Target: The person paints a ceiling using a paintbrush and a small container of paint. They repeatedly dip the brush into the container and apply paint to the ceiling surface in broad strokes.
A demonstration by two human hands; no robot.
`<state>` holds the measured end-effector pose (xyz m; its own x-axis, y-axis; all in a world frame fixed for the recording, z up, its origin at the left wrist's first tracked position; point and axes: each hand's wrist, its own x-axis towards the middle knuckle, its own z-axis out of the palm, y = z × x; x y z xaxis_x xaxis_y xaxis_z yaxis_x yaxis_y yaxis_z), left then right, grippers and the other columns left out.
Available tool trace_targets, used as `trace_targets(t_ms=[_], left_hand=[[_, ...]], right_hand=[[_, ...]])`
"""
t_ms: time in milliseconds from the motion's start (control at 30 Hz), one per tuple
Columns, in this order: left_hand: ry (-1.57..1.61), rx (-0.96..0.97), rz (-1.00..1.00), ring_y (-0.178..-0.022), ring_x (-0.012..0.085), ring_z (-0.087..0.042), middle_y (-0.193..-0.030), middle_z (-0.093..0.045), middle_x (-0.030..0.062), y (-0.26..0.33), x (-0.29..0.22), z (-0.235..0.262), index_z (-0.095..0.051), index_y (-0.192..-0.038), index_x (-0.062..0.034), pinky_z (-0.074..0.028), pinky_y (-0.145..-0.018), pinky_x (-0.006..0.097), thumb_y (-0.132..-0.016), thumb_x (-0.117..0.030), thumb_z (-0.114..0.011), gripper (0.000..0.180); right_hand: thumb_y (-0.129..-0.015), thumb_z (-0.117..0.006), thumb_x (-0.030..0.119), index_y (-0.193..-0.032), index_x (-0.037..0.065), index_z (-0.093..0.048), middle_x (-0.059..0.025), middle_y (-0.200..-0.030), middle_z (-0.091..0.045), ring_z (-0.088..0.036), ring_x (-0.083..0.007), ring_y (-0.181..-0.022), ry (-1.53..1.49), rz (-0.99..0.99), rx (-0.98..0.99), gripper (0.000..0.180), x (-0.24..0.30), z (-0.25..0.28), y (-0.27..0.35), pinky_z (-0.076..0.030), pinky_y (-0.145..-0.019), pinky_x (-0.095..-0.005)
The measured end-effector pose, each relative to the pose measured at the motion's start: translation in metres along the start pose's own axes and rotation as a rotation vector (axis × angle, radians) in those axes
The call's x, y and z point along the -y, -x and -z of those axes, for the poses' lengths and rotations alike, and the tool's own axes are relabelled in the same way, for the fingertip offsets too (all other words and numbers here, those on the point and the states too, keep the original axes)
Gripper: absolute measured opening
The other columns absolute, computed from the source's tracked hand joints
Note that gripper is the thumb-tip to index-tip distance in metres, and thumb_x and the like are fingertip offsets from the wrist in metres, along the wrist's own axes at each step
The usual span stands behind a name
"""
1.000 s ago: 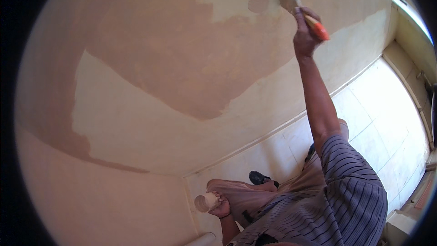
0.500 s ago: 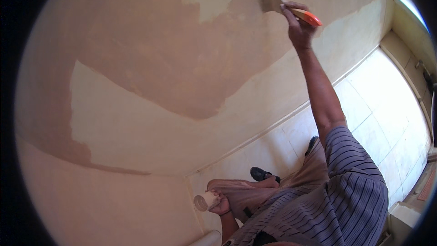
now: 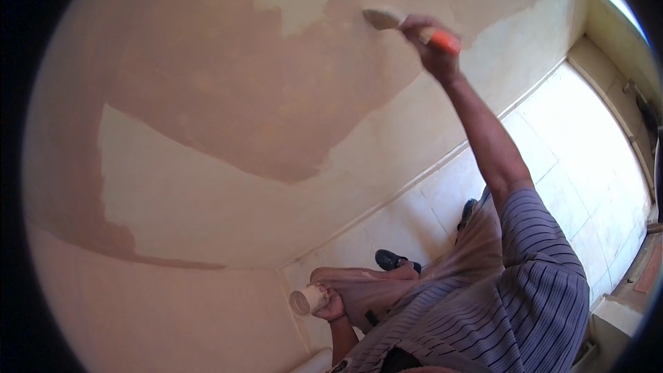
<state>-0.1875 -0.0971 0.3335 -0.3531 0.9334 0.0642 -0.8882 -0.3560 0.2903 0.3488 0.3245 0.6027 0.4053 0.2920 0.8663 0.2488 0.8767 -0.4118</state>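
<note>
My right hand (image 3: 435, 40) is closed round the handle of a paintbrush (image 3: 444, 42) with an orange-red end. Its bristles press against the wall (image 3: 207, 186), at the edge between a pinkish-brown painted patch (image 3: 276, 83) and paler surface. Low down, close to my knee, my left hand (image 3: 331, 304) grips a pale cup (image 3: 310, 300) by its side. The cup tilts with its round mouth toward the left; what it holds is hard to make out. My right hand is slightly blurred by motion.
Light floor tiles (image 3: 552, 145) run along the wall's base to the right. A second wall (image 3: 173, 311) meets the painted one at a corner on the lower left. A window ledge (image 3: 615, 0) is at the upper right, and a pale rolled object (image 3: 316, 362) lies by my left forearm.
My right hand and the paintbrush have moved left and a little down across the wall, and the brush has turned. My left hand still holds the cup in nearly the same place.
</note>
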Motion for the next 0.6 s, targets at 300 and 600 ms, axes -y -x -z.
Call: trace_targets(t_ms=[300, 600], left_hand=[[0.065, -0.043, -0.033, -0.103, 0.0333, -0.061, -0.128, -0.056, 0.0201, 0.003, -0.012, 0.012, -0.051, -0.142, -0.0064, -0.055, -0.079, 0.041, -0.089, -0.036, -0.071, 0.064], [0.076, 0.024, 0.022, -0.108, 0.0345, -0.058, -0.129, -0.055, 0.0196, 0.011, -0.011, 0.010, -0.051, -0.143, -0.0117, -0.056, -0.080, 0.043, -0.086, -0.034, -0.073, 0.065]], right_hand=[[-0.074, -0.074, 0.004, -0.095, 0.014, -0.074, -0.0091, -0.094, -0.073, -0.072, -0.0285, -0.085, 0.465, 0.345, -0.057, 0.024, 0.007, -0.011, -0.011, -0.057, -0.072, -0.0375], [-0.084, -0.077, -0.002, -0.098, 0.009, -0.072, -0.0079, -0.100, -0.073, -0.071, -0.0215, -0.096, -0.039, 0.179, 0.242, 0.017, 0.055, -0.078, 0.011, -0.058, -0.084, -0.0329]])
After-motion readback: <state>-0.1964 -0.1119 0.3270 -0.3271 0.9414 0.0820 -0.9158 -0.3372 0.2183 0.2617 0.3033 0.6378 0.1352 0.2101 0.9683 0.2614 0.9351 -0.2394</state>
